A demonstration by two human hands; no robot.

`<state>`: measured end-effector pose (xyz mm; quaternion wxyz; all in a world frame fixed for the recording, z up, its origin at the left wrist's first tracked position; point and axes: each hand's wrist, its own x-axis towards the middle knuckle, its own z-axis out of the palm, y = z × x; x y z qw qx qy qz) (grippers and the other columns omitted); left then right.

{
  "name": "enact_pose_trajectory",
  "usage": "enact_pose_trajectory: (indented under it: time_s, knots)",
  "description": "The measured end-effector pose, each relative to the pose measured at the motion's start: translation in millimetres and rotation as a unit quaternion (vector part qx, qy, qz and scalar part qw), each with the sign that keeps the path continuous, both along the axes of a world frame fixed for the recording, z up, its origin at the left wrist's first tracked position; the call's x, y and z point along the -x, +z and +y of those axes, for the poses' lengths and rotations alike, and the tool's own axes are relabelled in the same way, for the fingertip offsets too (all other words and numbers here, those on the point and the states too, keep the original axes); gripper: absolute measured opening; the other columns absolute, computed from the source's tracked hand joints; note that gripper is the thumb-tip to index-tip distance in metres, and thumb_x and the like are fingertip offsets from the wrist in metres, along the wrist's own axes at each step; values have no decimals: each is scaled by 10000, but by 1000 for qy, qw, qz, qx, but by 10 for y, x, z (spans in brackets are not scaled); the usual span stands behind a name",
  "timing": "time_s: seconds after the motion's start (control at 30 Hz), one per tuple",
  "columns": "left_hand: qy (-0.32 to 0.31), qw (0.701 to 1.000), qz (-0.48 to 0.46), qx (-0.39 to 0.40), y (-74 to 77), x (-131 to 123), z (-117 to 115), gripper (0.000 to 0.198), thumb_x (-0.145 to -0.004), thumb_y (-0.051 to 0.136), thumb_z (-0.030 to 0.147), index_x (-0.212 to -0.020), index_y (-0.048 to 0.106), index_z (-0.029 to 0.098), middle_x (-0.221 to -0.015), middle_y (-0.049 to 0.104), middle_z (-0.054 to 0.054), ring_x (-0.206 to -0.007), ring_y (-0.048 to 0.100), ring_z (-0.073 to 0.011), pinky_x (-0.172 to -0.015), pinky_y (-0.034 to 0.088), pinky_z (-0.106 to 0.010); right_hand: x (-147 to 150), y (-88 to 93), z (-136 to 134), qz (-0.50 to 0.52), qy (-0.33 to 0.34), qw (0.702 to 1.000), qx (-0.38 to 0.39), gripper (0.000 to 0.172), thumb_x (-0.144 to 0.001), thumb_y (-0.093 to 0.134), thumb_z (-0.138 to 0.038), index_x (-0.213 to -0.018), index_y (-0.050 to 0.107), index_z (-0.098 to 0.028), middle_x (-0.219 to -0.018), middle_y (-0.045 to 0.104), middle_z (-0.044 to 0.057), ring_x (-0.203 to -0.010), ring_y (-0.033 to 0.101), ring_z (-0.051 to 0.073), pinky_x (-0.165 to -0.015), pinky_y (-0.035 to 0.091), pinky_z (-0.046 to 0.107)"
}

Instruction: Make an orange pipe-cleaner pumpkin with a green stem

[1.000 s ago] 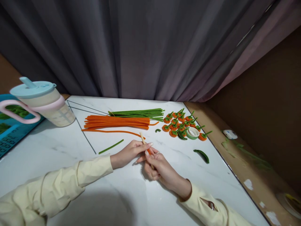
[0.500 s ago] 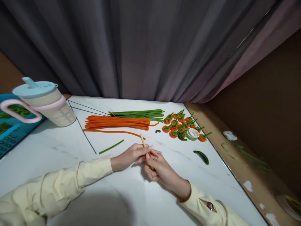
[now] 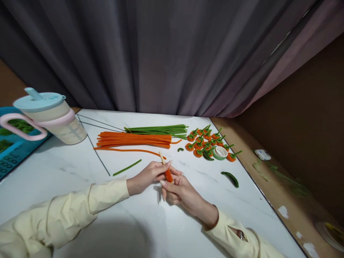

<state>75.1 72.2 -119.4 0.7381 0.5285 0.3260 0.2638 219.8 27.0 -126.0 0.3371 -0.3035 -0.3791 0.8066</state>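
Observation:
A thin pale wooden stick (image 3: 161, 156) stands tilted between my hands, with orange pipe cleaner (image 3: 168, 175) wound around its lower part. My left hand (image 3: 152, 173) pinches the stick with its thumb and fingers from the left. Below it, my right hand (image 3: 181, 191) is closed around the lower end by the orange winding; its fingers hide the tip. Just beyond my hands lies a single orange pipe cleaner (image 3: 129, 150). A short green pipe cleaner (image 3: 127, 167) rests left of them.
Orange pipe cleaners (image 3: 134, 139) and green ones (image 3: 158, 129) lie bundled behind. Several small orange pieces with green stems (image 3: 199, 145) cluster at the right, around a tape roll (image 3: 220, 153). A curved green piece (image 3: 230, 179) lies nearer. A lidded cup (image 3: 68, 129) stands left.
More of the orange winding shows between my hands. My right thumb has shifted left, and the stick has turned slightly. Everything else on the table stays put.

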Motion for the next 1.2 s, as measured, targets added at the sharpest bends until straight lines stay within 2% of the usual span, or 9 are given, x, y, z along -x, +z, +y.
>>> enact_pose_trajectory:
  time_s: [0.1,0.33,0.4,0.47,0.53,0.63,0.8,1.0,1.2]
  knots:
    - [3,1000,-4,-4,19,-5,1,540,-838,514,576,-833,739,85,-429,214,89,-428,228,-66,-477,250,-216,-5,-6,-2,5,7,1000,-9,338,-819,655,-387,-649,595,-101,-385,260,-118,-325,140,6,-353,90,198]
    - [3,1000,-15,20,25,-6,0,543,-803,557,589,-832,738,78,-410,222,93,-398,242,-62,-446,250,-209,-16,-15,-7,5,14,1000,-13,357,-829,635,-406,-654,603,-96,-391,252,-115,-333,142,10,-363,95,201]
    - [5,999,-31,42,22,-7,3,523,-790,586,578,-828,738,79,-402,319,73,-401,308,-66,-468,300,-209,-19,-11,-3,14,16,1000,-11,375,-839,617,-423,-668,609,-89,-387,247,-116,-331,144,11,-365,104,197]
    - [5,997,-54,57,18,-8,8,492,-785,608,556,-833,738,84,-467,504,12,-460,450,-94,-552,390,-224,-20,2,4,29,11,1000,2,393,-860,576,-446,-701,615,-89,-379,245,-118,-327,139,15,-360,118,189]
    - [6,995,-73,63,15,-7,14,463,-795,612,534,-846,737,90,-619,647,-60,-568,565,-133,-657,446,-245,-19,19,10,50,-3,998,29,381,-875,540,-471,-778,612,-110,-397,345,-93,-332,156,25,-348,132,178]
    - [9,994,-80,70,16,-3,21,451,-802,612,523,-864,732,92,-769,708,-107,-673,632,-167,-732,474,-263,-20,31,19,74,-19,996,56,347,-860,555,-494,-872,590,-149,-497,512,-47,-349,194,34,-333,147,165]
    - [8,994,-80,77,25,-1,22,459,-776,637,531,-878,724,93,-869,722,-131,-842,661,-224,-795,482,-289,-33,-10,26,53,6,997,47,441,-842,582,-518,-698,590,-101,-377,327,-98,-326,177,23,-341,133,176]
    - [-7,996,-70,62,-26,19,21,477,-800,610,529,-928,716,83,-872,725,-150,-824,670,-232,-852,469,-331,-34,-60,31,45,2,999,31,443,-835,596,-510,-690,621,-92,-366,299,-107,-317,145,18,-343,109,189]
    - [-36,991,-102,75,-53,39,29,410,-826,605,460,-1010,704,107,-1082,687,-175,-1050,617,-270,-991,394,-379,-49,-71,28,32,10,999,25,454,-828,603,-519,-706,641,-83,-374,268,-117,-309,134,16,-349,105,193]
